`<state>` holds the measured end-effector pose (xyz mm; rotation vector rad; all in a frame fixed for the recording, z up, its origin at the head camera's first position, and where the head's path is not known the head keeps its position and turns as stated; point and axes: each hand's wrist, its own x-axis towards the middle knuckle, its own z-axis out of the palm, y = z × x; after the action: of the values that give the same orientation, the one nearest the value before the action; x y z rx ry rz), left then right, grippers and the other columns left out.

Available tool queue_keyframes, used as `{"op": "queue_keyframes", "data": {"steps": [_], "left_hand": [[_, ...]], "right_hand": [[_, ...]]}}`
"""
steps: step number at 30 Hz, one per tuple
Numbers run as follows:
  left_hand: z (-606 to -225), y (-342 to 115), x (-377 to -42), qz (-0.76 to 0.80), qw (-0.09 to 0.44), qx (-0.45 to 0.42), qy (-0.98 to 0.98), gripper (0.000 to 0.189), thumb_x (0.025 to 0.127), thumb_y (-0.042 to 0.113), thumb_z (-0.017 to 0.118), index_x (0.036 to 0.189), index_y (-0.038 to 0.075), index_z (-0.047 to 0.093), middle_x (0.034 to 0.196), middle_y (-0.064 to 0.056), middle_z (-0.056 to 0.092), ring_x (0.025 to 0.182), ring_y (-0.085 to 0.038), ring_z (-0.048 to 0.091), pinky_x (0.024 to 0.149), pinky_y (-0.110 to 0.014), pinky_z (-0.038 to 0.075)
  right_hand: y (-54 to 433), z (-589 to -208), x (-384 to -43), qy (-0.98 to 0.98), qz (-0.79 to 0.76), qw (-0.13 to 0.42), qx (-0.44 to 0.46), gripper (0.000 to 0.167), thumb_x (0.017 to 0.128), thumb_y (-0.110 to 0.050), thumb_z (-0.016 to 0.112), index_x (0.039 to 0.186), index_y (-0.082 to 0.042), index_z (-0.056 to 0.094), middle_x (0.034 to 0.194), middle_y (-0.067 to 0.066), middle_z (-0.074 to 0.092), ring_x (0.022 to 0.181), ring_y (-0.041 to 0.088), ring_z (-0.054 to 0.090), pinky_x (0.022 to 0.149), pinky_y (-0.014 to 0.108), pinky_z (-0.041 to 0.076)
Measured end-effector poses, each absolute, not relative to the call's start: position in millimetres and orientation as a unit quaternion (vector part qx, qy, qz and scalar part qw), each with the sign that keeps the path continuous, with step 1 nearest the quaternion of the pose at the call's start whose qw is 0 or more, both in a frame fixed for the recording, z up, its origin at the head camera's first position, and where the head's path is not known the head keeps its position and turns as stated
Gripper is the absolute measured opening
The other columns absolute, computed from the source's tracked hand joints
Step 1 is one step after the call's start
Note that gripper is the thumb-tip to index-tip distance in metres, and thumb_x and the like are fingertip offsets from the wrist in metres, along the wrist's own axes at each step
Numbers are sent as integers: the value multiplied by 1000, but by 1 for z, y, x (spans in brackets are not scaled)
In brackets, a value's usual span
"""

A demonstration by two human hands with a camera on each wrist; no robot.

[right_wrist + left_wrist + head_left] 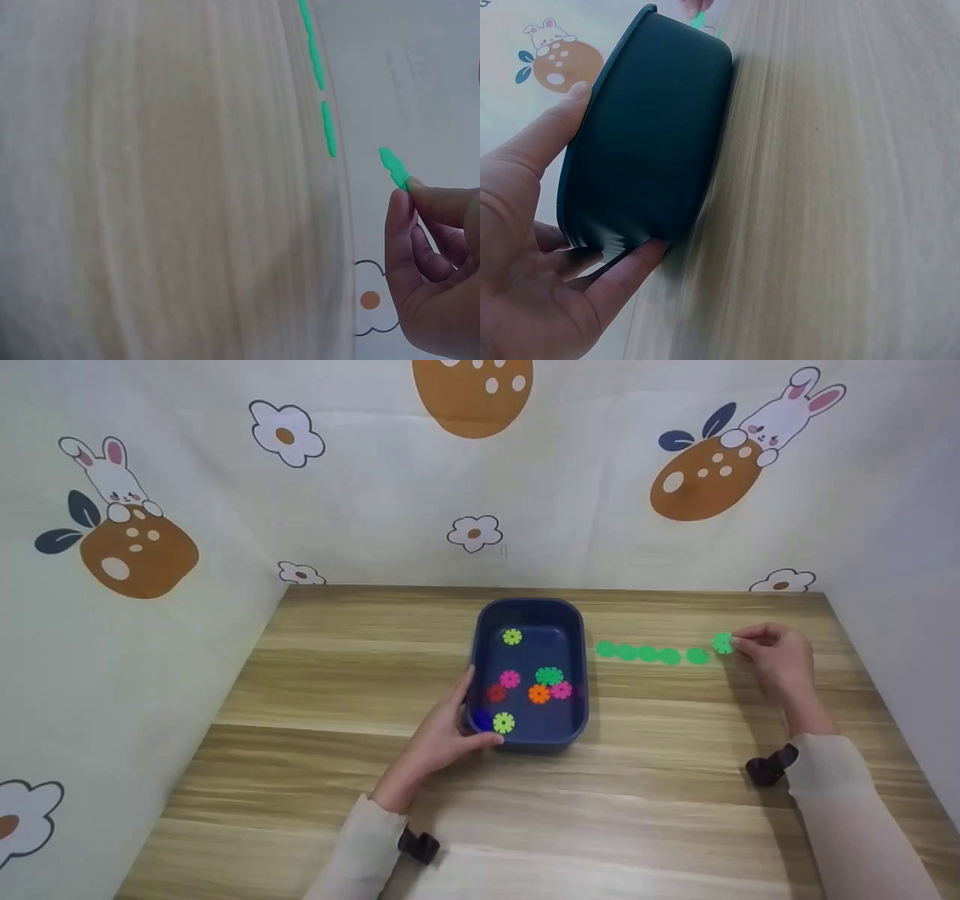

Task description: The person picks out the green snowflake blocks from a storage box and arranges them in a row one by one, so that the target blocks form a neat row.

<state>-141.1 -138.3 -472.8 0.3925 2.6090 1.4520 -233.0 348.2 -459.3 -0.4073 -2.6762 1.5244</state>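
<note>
- The left hand (pixel 433 735) is bending around the near-left corner of a dark blue, round-cornered tray (pixel 580 660), its grip clamping the smooth wall between thumb and fingers.
- The right hand (pixel 781 664) is hovering above the wood-grained surface (pixel 622 817), its grip pinching a thin, notched green disc (pixel 722 643) by the edge.
- Five flat green discs (pixel 649 653) are lining up between tray and right hand, the rightmost lying slightly apart.
- Small multicoloured notched discs (pixel 550 676) are lying inside the tray.

Our wood-grain bench (pixel 300 720) before a pale backdrop (pixel 375 502)
We see rabbit prints (pixel 116 484) at left and far right, flowers (pixel 474 534) between.
</note>
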Motion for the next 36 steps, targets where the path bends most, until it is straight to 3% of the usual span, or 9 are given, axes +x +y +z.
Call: {"op": "queue_keyframes", "data": {"steps": [13, 21, 23, 29, 36], "left_hand": [[-473, -138, -139, 477, 73, 126, 867, 112, 77, 38, 86, 161, 15, 16, 167, -15, 17, 153, -36, 23, 124, -53, 22], [-473, -139, -140, 485, 73, 124, 862, 113, 76, 39, 86, 161, 16, 15, 167, -15, 16, 153, -35, 22, 124, -53, 22], [-473, -139, -140, 487, 73, 124, 861, 113, 76, 39, 86, 161, 16, 15, 167, -14, 16, 153, -35, 22, 124, -53, 22], [-475, -139, -140, 477, 59, 143, 865, 113, 77, 38, 86, 161, 13, 15, 166, -17, 18, 152, -37, 25, 123, -53, 24], [-476, -139, -141, 477, 52, 147, 865, 112, 77, 39, 86, 161, 13, 16, 166, -17, 17, 152, -37, 23, 124, -54, 23]], "right_hand": [[353, -469, -236, -856, 488, -35, -167, 28, 97, -16, 65, 120, -1, 61, 77, -24, 62, 76, -6, 60, 74, 15, 58], [352, -470, -240, -884, 433, -52, -170, 32, 97, -17, 65, 123, 2, 63, 105, 2, 63, 76, -5, 56, 69, 11, 54], [351, -470, -240, -894, 413, -52, -164, 31, 97, -17, 65, 121, 2, 64, 111, 9, 63, 76, -3, 55, 67, 11, 52], [346, -469, -240, -916, 370, -33, -153, 25, 95, -14, 66, 111, 4, 68, 100, 11, 69, 76, 7, 54, 60, 15, 47], [343, -466, -240, -931, 338, -31, -137, 25, 95, -15, 65, 108, 6, 70, 108, 23, 68, 87, 23, 55, 67, 22, 42]]}}
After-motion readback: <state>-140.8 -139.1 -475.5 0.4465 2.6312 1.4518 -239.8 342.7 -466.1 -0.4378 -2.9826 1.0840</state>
